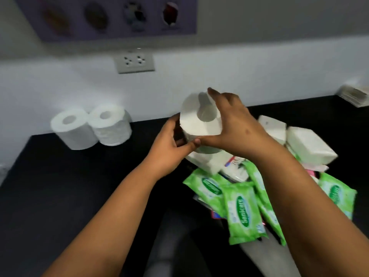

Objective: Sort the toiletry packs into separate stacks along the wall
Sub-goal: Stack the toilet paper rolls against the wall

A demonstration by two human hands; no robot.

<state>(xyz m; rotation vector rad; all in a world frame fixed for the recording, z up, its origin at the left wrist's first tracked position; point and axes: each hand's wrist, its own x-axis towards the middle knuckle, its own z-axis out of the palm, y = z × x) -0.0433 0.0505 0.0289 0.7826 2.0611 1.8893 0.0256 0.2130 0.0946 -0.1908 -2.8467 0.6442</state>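
Note:
I hold a white toilet roll [194, 121] in the air above the pile, its hollow core tilted toward me. My left hand [169, 144] grips its left side from below. My right hand [233, 120] grips it from the right, fingers over the top rim and thumb under the bottom edge. Two more toilet rolls [72, 128] [110, 124] stand upright side by side against the wall at the left. Several green wet-wipe packs [240, 210] lie in a loose heap at the right front. White tissue packs [308, 145] sit behind them.
The black counter [60, 176] runs along a white wall with a grey socket plate [134, 61]. A stack of papers [354, 94] lies at the far right by the wall. A poster [111, 16] hangs above. The counter's front edge is cut away near my body.

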